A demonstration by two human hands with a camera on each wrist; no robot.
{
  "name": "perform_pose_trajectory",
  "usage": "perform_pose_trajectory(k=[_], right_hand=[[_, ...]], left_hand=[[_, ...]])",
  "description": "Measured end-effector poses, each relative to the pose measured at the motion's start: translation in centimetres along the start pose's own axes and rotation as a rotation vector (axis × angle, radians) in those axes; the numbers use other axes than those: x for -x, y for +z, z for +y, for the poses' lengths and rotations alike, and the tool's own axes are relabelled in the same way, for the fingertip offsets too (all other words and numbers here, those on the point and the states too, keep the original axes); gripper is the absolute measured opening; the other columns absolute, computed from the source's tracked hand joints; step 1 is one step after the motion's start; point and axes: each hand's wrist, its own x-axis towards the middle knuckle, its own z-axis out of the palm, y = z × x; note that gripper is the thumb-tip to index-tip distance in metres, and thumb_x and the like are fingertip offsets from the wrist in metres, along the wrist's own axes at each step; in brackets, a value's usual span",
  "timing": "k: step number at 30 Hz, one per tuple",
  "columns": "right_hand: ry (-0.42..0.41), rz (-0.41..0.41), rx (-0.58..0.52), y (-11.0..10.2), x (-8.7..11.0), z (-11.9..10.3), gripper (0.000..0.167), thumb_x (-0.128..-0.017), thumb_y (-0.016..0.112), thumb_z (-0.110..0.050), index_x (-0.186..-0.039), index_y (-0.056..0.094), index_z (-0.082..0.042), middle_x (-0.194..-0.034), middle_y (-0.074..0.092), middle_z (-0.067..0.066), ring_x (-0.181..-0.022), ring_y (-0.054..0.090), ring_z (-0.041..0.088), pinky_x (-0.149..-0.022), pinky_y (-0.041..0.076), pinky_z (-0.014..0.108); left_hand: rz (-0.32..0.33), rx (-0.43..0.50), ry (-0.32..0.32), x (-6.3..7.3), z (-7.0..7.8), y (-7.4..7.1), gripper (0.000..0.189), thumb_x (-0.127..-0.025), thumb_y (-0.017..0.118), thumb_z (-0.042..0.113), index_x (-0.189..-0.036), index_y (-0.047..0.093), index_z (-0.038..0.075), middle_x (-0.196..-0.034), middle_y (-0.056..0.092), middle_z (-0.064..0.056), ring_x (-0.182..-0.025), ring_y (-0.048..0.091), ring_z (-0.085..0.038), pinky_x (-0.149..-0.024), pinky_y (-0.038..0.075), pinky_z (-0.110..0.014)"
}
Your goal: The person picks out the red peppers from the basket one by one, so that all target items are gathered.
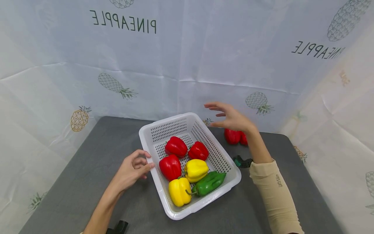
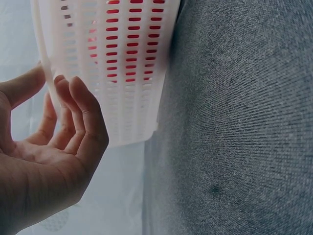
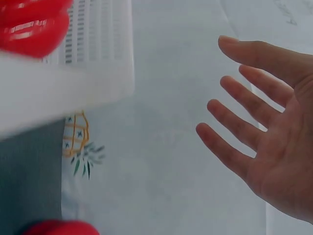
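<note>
A white perforated plastic basket (image 1: 187,117) stands tilted to one side of straight on the table. In it lie three red bell peppers (image 1: 176,146), two yellow bell peppers (image 1: 196,170) and a long green pepper (image 1: 209,183). My left hand (image 1: 132,169) pinches the basket's left rim, thumb on one side and curled fingers below it in the left wrist view (image 2: 54,127). Fingers spread and holding nothing, my right hand (image 1: 230,117) hovers beyond the basket's far right side. Under my right forearm, more red peppers (image 1: 232,136) sit on the table, partly hidden.
The grey table (image 1: 122,136) backs onto a pale curtain (image 1: 175,65) printed with pineapples. To the right of the basket lies a small black and green object (image 1: 242,162), partly behind the sleeve. A black object (image 1: 120,227) shows at the front edge by my left forearm.
</note>
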Motion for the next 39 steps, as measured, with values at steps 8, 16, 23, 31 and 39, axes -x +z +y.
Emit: perform_pose_trajectory(k=[8, 16, 23, 31, 39], right_hand=[[-0.039, -0.050, 0.000, 1.8, -1.7, -1.7, 0.074, -0.092, 0.084, -0.009, -0.158, 0.052, -0.008, -0.165, 0.052, 0.017, -0.153, 0.049, 0.042, -0.122, 0.045, 0.067], [-0.094, -0.117, -0.015, 3.5, -3.5, -3.4, 0.076, -0.090, 0.085, -0.008, -0.158, 0.051, -0.007, -0.164, 0.054, 0.016, -0.151, 0.051, 0.046, -0.121, 0.046, 0.066], [-0.096, -0.213, -0.076, 5.8, -5.1, -3.4, 0.077, -0.090, 0.084, -0.010, -0.158, 0.050, -0.005, -0.164, 0.053, 0.019, -0.151, 0.051, 0.046, -0.120, 0.048, 0.066], [-0.051, -0.342, -0.158, 8.4, -6.1, -2.0, 0.077, -0.090, 0.083, -0.008, -0.158, 0.048, -0.001, -0.165, 0.050, 0.022, -0.153, 0.048, 0.048, -0.120, 0.047, 0.066], [-0.039, -0.470, -0.221, 9.8, -6.7, -0.7, 0.076, -0.089, 0.082, 0.000, -0.158, 0.048, 0.002, -0.165, 0.048, 0.025, -0.152, 0.050, 0.049, -0.114, 0.054, 0.061]], left_hand=[[0.003, -0.007, 0.009, 0.0, 0.0, 0.0, 0.045, -0.098, 0.080, 0.017, -0.132, 0.055, 0.001, -0.096, 0.074, -0.017, -0.078, 0.073, -0.029, -0.070, 0.065, -0.031], [0.006, -0.010, 0.006, 0.1, -0.1, 0.0, 0.045, -0.098, 0.080, 0.017, -0.132, 0.054, 0.001, -0.095, 0.074, -0.017, -0.077, 0.073, -0.029, -0.071, 0.065, -0.030], [0.012, -0.020, 0.009, 0.0, -0.1, 0.1, 0.045, -0.098, 0.080, 0.017, -0.132, 0.055, 0.001, -0.096, 0.074, -0.018, -0.078, 0.074, -0.031, -0.071, 0.065, -0.030], [0.005, -0.011, 0.000, 0.1, 0.0, 0.2, 0.045, -0.098, 0.080, 0.017, -0.132, 0.055, 0.001, -0.094, 0.073, -0.017, -0.077, 0.072, -0.030, -0.070, 0.065, -0.030], [0.004, -0.016, -0.008, 0.0, 0.1, 0.2, 0.045, -0.098, 0.080, 0.017, -0.132, 0.054, 0.002, -0.095, 0.073, -0.016, -0.078, 0.073, -0.031, -0.071, 0.065, -0.030]])
